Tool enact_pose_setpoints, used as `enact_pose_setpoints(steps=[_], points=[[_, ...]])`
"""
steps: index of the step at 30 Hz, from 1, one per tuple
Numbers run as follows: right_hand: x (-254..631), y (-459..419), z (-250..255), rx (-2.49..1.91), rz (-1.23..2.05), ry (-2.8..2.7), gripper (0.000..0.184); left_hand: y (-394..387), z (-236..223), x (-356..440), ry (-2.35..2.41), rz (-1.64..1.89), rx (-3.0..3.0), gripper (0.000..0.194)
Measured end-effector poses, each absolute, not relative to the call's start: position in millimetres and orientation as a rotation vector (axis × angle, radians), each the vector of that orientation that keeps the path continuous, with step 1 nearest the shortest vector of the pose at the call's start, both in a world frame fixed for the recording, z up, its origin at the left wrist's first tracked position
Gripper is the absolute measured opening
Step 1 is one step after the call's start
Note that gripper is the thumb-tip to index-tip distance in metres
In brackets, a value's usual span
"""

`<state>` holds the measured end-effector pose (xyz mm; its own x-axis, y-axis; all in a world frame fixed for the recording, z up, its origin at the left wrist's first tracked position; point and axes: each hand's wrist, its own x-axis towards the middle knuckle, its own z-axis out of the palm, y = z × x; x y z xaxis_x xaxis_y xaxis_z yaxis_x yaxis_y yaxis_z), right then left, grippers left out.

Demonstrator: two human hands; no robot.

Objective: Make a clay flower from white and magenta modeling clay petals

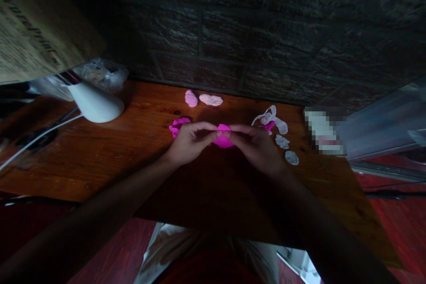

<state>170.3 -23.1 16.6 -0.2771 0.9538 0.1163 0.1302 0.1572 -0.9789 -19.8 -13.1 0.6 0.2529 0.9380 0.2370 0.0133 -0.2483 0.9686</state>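
A thin, rounded, bright pink petal-shaped piece [223,142] is pinched between both hands above the wooden table. My left hand [190,143] grips its left side with thumb and forefinger. From the other side, my right hand [258,145] pinches it the same way, the thumbs nearly meeting. Just beyond my left hand lies a ruffled bright pink bunch [179,125], partly covered by the fingers. White petal-like pieces [281,125] with a bit of bright pink rest beside my right hand. The material of these pieces is unclear.
Two pale pink clumps, one darker [191,98] and one lighter [211,100], lie near the dark stone wall [219,31]. Two whitish discs [291,157] sit at the right. A white-based lamp [98,103] with a cable stands left. A blurred-out box [324,133] lies right.
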Motion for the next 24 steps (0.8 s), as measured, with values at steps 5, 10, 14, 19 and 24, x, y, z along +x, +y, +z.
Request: enact_pose_setpoints(steps=[5, 10, 14, 19, 24], points=[[170.3, -22.9, 16.7, -1.071, 1.178, -1.613, 0.023, -12.8, -1.0, -20.3, 0.959, 1.174, 1.548, 0.016], [170.4, -21.9, 16.2, -1.072, 1.151, -1.626, 0.018, -13.2, 0.1, -20.0, 0.938, 1.166, 1.529, 0.013], [170.5, -21.5, 15.8, -1.060, 1.156, -1.607, 0.018, -13.3, 0.8, -19.0, 0.933, 1.189, 1.504, 0.017], [170.2, -22.1, 16.4, -1.071, 1.133, -1.634, 0.021, -12.9, -0.8, -17.4, 0.956, 1.215, 1.489, 0.020], [170.0, -22.7, 16.4, -1.119, 1.020, -1.720, 0.022, -13.4, -1.5, -16.9, 0.949, 1.210, 1.477, 0.019]])
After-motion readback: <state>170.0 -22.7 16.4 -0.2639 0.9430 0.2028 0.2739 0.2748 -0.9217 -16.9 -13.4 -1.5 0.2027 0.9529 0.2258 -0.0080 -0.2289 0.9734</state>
